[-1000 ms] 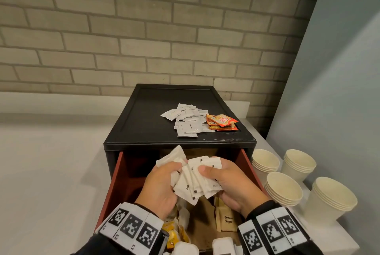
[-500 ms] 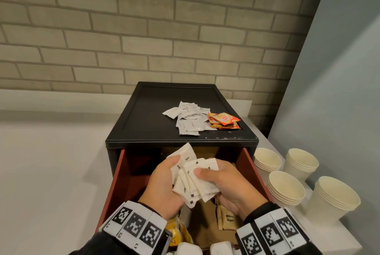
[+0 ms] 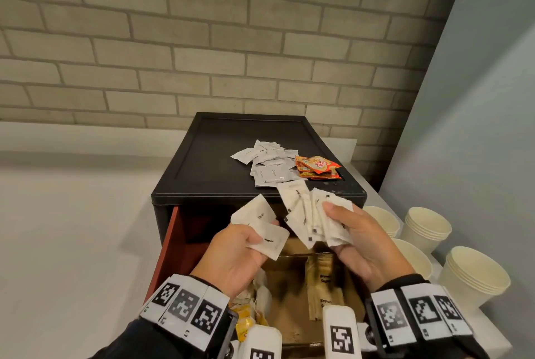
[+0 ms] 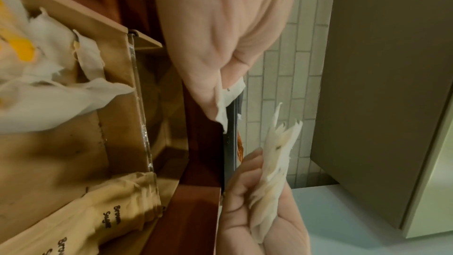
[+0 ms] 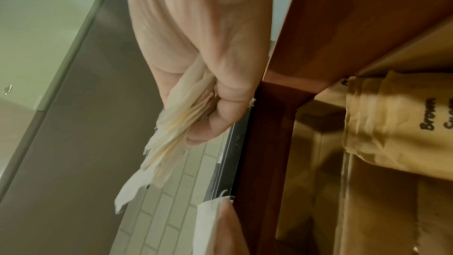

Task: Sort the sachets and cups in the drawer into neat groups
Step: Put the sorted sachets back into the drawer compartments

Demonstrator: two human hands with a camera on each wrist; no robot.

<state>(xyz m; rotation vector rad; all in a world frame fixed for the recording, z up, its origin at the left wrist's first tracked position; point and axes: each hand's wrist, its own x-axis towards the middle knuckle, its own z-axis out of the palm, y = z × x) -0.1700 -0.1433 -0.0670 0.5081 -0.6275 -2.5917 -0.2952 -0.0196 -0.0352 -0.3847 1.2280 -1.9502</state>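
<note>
Left hand pinches two white sugar sachets; right hand grips a fanned sachet bunch above red drawer. Paper cup stacks right; creamer pile on black cabinet top.

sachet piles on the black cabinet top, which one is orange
The orange sachets at the right, nearest the paper cups; the larger pile beside them is all white.

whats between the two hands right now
Nothing joins them: in the head view, a gap over the open drawer separates the left hand from the right hand.
</note>
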